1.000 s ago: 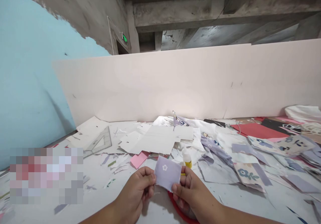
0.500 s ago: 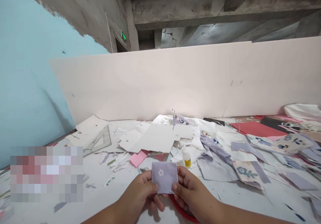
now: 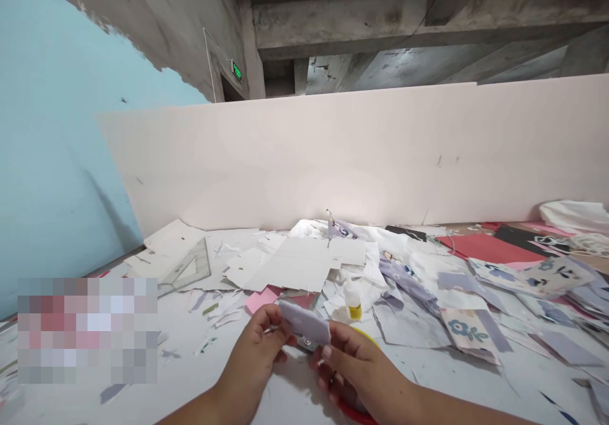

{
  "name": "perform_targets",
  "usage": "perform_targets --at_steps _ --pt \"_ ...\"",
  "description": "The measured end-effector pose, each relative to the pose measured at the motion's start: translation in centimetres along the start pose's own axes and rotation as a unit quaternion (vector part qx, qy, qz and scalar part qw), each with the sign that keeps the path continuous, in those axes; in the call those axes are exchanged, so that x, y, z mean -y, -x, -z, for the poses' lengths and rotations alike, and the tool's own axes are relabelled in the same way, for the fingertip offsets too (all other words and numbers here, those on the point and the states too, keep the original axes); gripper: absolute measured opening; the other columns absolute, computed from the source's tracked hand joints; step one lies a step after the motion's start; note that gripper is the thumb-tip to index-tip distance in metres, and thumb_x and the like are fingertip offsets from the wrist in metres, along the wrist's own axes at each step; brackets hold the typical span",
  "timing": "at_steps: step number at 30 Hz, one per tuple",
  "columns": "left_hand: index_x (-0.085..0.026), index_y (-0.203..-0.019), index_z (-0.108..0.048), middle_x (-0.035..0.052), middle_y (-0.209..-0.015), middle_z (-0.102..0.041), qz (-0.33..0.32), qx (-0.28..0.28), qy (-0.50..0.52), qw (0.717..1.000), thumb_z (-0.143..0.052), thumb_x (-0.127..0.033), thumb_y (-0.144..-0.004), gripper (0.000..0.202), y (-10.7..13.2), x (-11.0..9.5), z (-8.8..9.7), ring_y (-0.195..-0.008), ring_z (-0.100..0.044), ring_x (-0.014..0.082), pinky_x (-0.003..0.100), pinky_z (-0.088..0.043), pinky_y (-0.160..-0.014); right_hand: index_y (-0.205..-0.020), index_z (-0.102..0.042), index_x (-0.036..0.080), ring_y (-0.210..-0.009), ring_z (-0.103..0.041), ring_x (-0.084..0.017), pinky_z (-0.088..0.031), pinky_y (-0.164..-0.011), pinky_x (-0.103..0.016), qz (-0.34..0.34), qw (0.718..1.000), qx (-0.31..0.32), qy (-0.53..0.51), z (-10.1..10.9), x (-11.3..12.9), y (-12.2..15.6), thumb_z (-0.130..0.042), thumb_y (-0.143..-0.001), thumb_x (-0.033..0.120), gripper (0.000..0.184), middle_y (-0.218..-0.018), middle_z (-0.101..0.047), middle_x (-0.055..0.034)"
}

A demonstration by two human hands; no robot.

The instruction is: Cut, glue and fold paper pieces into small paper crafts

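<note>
A small lavender square piece (image 3: pixel 304 321), fabric-like and with a white flower seen earlier on its face, is tilted between my hands above the table. My left hand (image 3: pixel 257 349) pinches its left edge between thumb and fingers. The fingers of my right hand (image 3: pixel 364 361) are at its right edge, and they also curl around scissors (image 3: pixel 354 414). A red handle shows below that hand and a yellow part behind it. Grey metal shows just under the square; whether the blades touch it, I cannot tell.
Ahead stand a small glue bottle (image 3: pixel 353 301) with a yellow label and white card sheets (image 3: pixel 290 263). A clear set square (image 3: pixel 190 266) lies left. Flower-print pieces (image 3: pixel 469 333), lavender cloth and red sheets (image 3: pixel 490 247) cover the right. A pale partition (image 3: pixel 304 165) closes the back.
The square has turned from facing me to a slanted, nearly edge-on pose. My left hand has shifted its grip upward. The scissors' metal and yellow part have come into view.
</note>
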State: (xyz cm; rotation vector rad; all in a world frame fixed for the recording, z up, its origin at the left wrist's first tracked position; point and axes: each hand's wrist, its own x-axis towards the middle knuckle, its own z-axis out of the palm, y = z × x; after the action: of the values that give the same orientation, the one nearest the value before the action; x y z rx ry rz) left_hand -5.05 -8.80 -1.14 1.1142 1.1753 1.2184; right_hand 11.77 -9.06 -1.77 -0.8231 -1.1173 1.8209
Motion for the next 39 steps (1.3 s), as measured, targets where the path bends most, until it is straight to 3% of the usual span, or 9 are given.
perform_targets --at_steps 6,10,14,17,22,25,31,35,39 --pt "-0.018 -0.071 -0.055 -0.0022 -0.062 -0.054 -0.041 -0.028 -0.052 0.997 -0.064 -0.036 -0.07 0.019 0.2 -0.5 0.2 -0.059 -0.046 0.0113 0.022 -0.036 -0.058 -0.092 -0.06 0.015 -0.054 -0.052 -0.01 -0.039 -0.045 -0.02 0.006 1.0 -0.001 -0.002 -0.1 0.4 0.2 -0.066 -0.063 0.027 0.031 -0.07 -0.059 -0.001" --pt "-0.018 -0.072 -0.056 -0.0032 -0.058 -0.052 -0.017 -0.045 -0.056 0.997 -0.063 -0.038 -0.07 0.021 -0.2 -0.3 0.2 -0.055 -0.043 0.0104 0.021 -0.034 -0.055 -0.085 -0.063 0.014 -0.052 -0.049 -0.008 -0.04 -0.047 -0.019 0.013 0.999 0.038 0.033 0.3 0.3 0.1 -0.066 -0.065 0.028 0.025 -0.065 -0.057 0.0005" --pt "-0.018 -0.079 -0.057 -0.0012 -0.064 -0.057 -0.011 0.0 -0.026 1.0 -0.063 -0.037 -0.071 0.022 -0.5 0.0 0.3 -0.061 -0.05 0.012 0.022 -0.038 -0.058 -0.097 -0.061 0.014 -0.065 -0.054 -0.011 -0.042 -0.051 -0.02 0.015 0.997 0.055 0.06 0.7 -0.1 -0.1 -0.072 -0.065 0.038 0.041 -0.076 -0.058 -0.0013" --pt "-0.017 -0.082 -0.057 0.0016 -0.075 -0.062 -0.023 0.053 0.003 0.998 -0.065 -0.033 -0.07 0.021 -0.4 0.0 0.2 -0.07 -0.057 0.0149 0.025 -0.041 -0.065 -0.094 -0.061 0.014 -0.063 -0.055 -0.01 -0.041 -0.05 -0.019 0.011 0.997 0.05 0.056 0.8 -0.5 -0.2 -0.078 -0.059 0.04 0.046 -0.075 -0.06 -0.001" --pt "-0.016 -0.074 -0.056 0.0009 -0.07 -0.061 -0.017 0.029 0.0 0.999 -0.065 -0.029 -0.069 0.017 -0.3 0.2 0.4 -0.066 -0.054 0.0134 0.026 -0.041 -0.065 -0.083 -0.065 0.012 -0.047 -0.05 -0.006 -0.039 -0.044 -0.018 0.011 1.0 0.009 -0.006 0.8 -0.9 -0.6 -0.083 -0.052 0.035 0.042 -0.06 -0.061 0.0013" --pt "-0.016 -0.076 -0.057 -0.0005 -0.069 -0.06 0.014 0.024 0.063 0.998 -0.062 -0.022 -0.068 0.011 -0.3 0.2 0.5 -0.064 -0.052 0.0121 0.024 -0.039 -0.063 -0.082 -0.063 0.013 -0.044 -0.05 -0.007 -0.042 -0.043 -0.02 0.009 0.998 -0.037 -0.058 0.9 -0.7 -0.8 -0.082 -0.054 0.034 0.04 -0.055 -0.06 0.0021" --pt "-0.016 -0.072 -0.056 0.0004 -0.066 -0.06 0.054 0.046 0.114 0.991 -0.055 -0.012 -0.062 0.011 -0.2 0.0 0.7 -0.063 -0.054 0.0131 0.024 -0.038 -0.061 -0.081 -0.06 0.014 -0.055 -0.058 -0.011 -0.045 -0.045 -0.022 0.002 0.997 -0.01 -0.073 1.2 0.1 -0.8 -0.079 -0.06 0.03 0.032 -0.069 -0.064 -0.0016" --pt "-0.016 -0.074 -0.054 0.0009 -0.065 -0.059 0.041 0.109 0.071 0.991 -0.061 -0.018 -0.066 0.011 0.2 -0.1 0.1 -0.061 -0.054 0.0134 0.026 -0.038 -0.06 -0.093 -0.058 0.015 -0.059 -0.06 -0.012 -0.045 -0.049 -0.023 -0.028 0.997 0.061 -0.036 1.5 0.1 -0.7 -0.077 -0.063 0.035 0.041 -0.076 -0.063 -0.002" --pt "-0.017 -0.07 -0.046 -0.001 -0.063 -0.055 -0.001 0.177 0.005 0.984 -0.063 -0.029 -0.073 0.021 0.8 0.0 -0.3 -0.061 -0.051 0.0111 0.025 -0.037 -0.061 -0.09 -0.06 0.011 -0.058 -0.059 -0.011 -0.042 -0.052 -0.021 -0.036 0.994 0.099 -0.022 1.8 -0.2 -0.8 -0.085 -0.048 0.023 0.05 -0.068 -0.063 -0.001"
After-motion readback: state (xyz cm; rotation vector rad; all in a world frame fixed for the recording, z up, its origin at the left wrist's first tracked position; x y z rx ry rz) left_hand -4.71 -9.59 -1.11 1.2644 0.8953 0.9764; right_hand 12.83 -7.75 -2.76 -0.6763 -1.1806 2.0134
